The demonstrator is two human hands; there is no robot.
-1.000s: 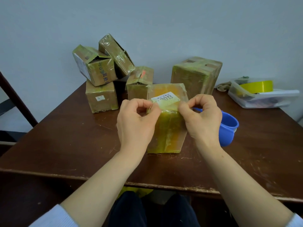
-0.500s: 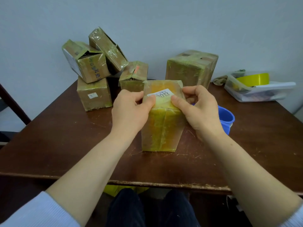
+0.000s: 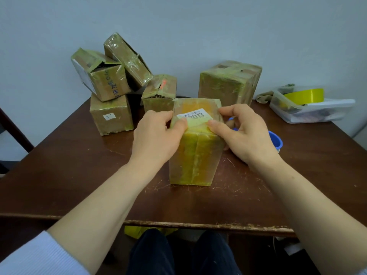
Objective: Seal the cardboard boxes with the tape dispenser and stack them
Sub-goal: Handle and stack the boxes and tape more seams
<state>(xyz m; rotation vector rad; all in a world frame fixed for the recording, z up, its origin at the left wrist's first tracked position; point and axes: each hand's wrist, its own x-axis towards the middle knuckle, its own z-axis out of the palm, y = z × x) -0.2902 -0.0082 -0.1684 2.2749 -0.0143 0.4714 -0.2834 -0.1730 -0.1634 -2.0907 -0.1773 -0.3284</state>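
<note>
Cardboard box: is standing upright near the middle of the bench, wrapped in yellowish tape, with a white label reading 2013 lying on its top.
Left grip: is holding the box's upper left edge, thumb pressing beside the label, fingers curling round the far side.
Right grip: is pinching the upper right edge, thumb on the front rim, forefinger on the top.
Step in hand: both thumbs seem to be smoothing tape over the top edge, so sealing here is probably nearing its end.
Done: 5 other taped boxes are sitting at the back. A large box is on the right, a small box is in the middle, and 2 tilted ones are leaning on a bottom box at the left.
Left to do: this box is not yet stacked, and the pile is looking loose rather than tidy.
Tape dispenser: blue, is lying just behind the right grip, mostly hidden.
Surface: the bench is showing dark, scratched wood and a chipped front edge.
Room: a pale wall is running behind. A clear tub holding a yellow tape roll is sitting far right.
</note>
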